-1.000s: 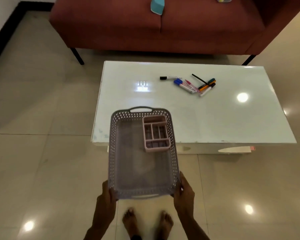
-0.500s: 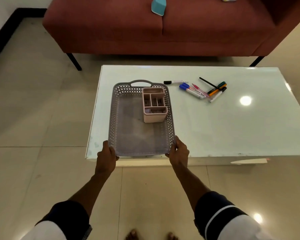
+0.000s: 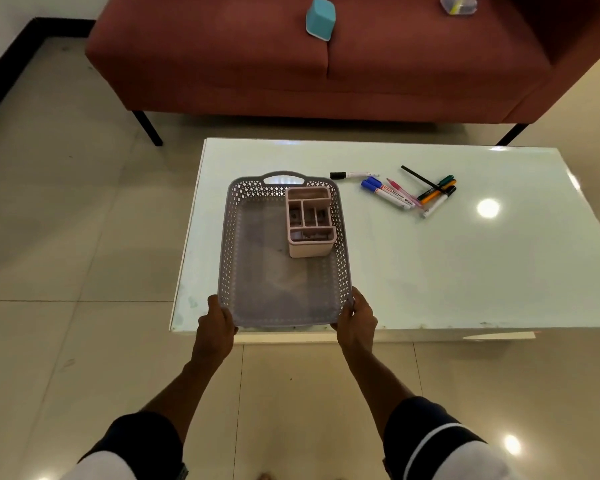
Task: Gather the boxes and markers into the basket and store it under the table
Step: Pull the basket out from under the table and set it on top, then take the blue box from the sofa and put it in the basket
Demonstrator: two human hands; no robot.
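Observation:
A grey perforated basket lies on the left part of the white glass table. A pink divided organiser box stands in its far right corner. My left hand grips the basket's near left corner and my right hand grips its near right corner. Several markers lie in a loose pile on the table to the right of the basket. A teal box and a clear box sit on the sofa seat behind the table.
The red sofa stands behind the table on black legs. Tiled floor lies to the left of and in front of the table. The basket's near edge sits at the table's front edge.
The basket went from being held over the floor in front of the table to resting on the tabletop. Both hands have kept their hold on its near corners.

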